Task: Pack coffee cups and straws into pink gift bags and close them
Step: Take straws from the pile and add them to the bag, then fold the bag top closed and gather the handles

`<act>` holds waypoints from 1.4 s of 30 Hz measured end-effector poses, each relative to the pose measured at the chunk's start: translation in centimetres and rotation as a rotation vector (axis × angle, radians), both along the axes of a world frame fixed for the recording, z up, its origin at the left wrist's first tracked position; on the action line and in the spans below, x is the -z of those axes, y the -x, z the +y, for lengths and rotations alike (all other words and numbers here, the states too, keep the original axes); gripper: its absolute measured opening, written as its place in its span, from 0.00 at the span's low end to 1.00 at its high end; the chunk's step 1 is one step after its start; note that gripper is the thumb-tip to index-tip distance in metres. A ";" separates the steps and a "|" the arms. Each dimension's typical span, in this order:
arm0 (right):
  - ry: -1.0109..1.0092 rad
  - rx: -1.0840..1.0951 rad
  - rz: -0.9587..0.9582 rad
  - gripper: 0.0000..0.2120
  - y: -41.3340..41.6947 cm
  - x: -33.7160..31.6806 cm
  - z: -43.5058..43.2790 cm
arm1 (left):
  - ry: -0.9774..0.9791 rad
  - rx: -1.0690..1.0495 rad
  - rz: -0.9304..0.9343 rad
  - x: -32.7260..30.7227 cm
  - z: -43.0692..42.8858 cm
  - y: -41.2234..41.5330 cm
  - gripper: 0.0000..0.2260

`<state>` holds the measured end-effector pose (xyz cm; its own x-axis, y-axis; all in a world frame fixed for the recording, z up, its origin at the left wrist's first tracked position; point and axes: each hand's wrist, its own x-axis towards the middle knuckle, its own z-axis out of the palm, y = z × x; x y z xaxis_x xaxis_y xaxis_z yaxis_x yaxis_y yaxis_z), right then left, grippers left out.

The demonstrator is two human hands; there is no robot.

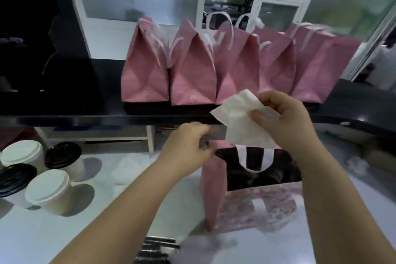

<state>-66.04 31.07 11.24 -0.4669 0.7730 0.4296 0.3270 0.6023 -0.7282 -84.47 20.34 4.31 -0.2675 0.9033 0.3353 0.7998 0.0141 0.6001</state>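
An open pink gift bag (214, 191) with white handles stands on the white table in front of me, dark inside. My left hand (188, 146) grips the bag's top left rim. Just above the opening, my right hand (285, 120) pinches a white paper napkin (242, 118). Several lidded coffee cups stand at the left: a white-lidded one (48, 188), a second white-lidded one (22, 153), and black-lidded ones (63, 154). A bundle of black wrapped straws (156, 248) lies at the bottom edge.
Several closed pink gift bags (192, 70) stand in a row on a black raised counter (64, 117) behind the table. A loose white napkin (125, 169) lies on the white table (85, 231). Glass partitions fill the background.
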 end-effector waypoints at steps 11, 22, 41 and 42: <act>0.202 -0.108 -0.130 0.08 -7.2 6.6 3.0 | 0.237 0.046 0.199 3.5 3.4 -5.8 0.39; -0.318 -0.254 -0.502 0.16 -6.4 9.5 5.4 | 0.223 0.022 0.110 4.6 4.5 -6.3 0.52; 0.688 -0.583 0.155 0.23 -19.0 18.8 9.6 | -0.382 -0.224 -0.786 12.4 -3.3 -10.9 0.26; 0.706 -0.587 0.171 0.24 -18.7 19.2 9.3 | -0.345 -0.209 -0.800 12.7 -3.1 -11.4 0.25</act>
<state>-47.36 40.34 -7.95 -0.8392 0.5415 0.0493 -0.0352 0.0364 -0.9987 -73.04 17.20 -8.35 -0.6855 0.6935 0.2217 0.1413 -0.1720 0.9749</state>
